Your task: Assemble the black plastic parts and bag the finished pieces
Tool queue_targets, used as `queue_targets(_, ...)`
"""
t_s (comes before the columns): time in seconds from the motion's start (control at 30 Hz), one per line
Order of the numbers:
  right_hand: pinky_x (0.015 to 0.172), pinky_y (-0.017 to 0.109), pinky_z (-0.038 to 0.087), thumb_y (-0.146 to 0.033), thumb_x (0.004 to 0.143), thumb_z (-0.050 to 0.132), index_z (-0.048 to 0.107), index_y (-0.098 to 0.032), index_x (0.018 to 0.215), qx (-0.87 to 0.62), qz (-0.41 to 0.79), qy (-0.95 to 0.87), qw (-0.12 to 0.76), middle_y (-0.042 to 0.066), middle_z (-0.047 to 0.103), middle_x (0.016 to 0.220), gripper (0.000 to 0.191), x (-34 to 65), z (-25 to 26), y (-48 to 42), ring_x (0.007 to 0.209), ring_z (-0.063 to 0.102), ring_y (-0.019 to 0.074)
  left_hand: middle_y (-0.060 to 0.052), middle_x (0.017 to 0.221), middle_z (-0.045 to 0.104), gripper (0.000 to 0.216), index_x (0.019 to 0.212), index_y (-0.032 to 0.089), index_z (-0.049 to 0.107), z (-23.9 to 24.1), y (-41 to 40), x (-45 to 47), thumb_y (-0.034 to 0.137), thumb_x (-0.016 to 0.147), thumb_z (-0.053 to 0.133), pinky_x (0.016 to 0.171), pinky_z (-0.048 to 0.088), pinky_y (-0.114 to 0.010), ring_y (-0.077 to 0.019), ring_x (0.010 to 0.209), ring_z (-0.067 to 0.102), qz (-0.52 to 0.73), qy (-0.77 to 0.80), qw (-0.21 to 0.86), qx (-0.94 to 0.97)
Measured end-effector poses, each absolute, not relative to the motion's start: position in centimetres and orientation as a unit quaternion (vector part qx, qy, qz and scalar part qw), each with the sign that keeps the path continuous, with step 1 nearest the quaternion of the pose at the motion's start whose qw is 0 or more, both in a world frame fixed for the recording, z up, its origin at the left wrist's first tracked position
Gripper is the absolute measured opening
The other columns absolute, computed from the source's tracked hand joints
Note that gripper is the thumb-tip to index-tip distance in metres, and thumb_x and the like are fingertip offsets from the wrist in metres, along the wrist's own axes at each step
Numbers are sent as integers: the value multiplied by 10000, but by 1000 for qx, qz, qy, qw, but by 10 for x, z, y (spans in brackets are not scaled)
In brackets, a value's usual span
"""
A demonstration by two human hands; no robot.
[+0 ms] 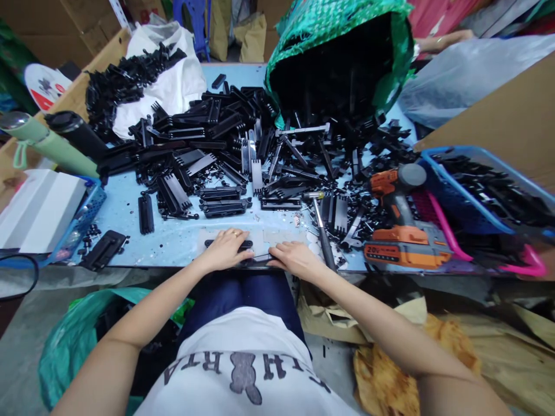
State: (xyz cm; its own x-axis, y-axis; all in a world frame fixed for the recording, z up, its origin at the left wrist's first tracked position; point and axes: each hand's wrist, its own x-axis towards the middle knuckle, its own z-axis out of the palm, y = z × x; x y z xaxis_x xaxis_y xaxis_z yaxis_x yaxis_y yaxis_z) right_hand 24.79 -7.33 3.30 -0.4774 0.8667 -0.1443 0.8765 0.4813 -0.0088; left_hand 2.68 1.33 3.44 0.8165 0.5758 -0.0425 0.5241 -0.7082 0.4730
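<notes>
My left hand [226, 248] lies over a black plastic part [208, 244] at the table's front edge, its fingers closed around it and hiding most of it. My right hand [297, 259] is to the right, fingertips pinched at the end of a thin dark piece [261, 256] that reaches toward the left hand. Its exact kind is too small to tell. Right of that hand lies a hammer [323, 231] with a dark grip. Behind both hands are several black part assemblies [223, 207] laid side by side.
A large heap of black plastic parts [208, 127] covers the blue tabletop [121, 202]. At the back, a green woven sack [299, 40] gapes toward me. An orange cordless drill [403, 242] and a blue basket [481, 214] stand right; bottles [56, 144] stand left. Another person's arm [446, 41] shows behind.
</notes>
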Motion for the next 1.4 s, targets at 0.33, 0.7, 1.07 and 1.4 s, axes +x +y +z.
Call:
queue_targets(0.33,612,307,199,-449,942,343,590,-187,951,558,75,826,15,48,596,763,361,232,48,-87,697,503,162,-109,1012,590,626,1047,168,489,14,6,20,680,693,554,780,446,-381,-265,908,578,119,282,154,940)
queue_targets(0.7,628,317,212,-405,938,373,596,-184,932,573,84,815,16,70,593,771,315,226,63,-76,712,485,174,-88,905,630,442,1006,163,531,10,9,20,542,780,558,747,484,-342,-235,878,608,208,297,151,920)
queue_targets(1.07,636,325,226,-459,938,323,615,-181,940,587,106,802,-22,72,591,741,403,226,37,-78,694,489,184,-99,946,628,383,1050,151,533,8,3,24,418,784,600,795,474,-353,-245,920,592,168,326,166,915)
queue_targets(1.4,689,290,314,-468,916,396,628,-162,924,563,39,822,-82,74,630,828,384,250,0,-70,796,530,183,-121,1160,555,403,1202,175,544,38,128,54,118,849,360,894,417,-361,-237,1074,505,119,444,100,882)
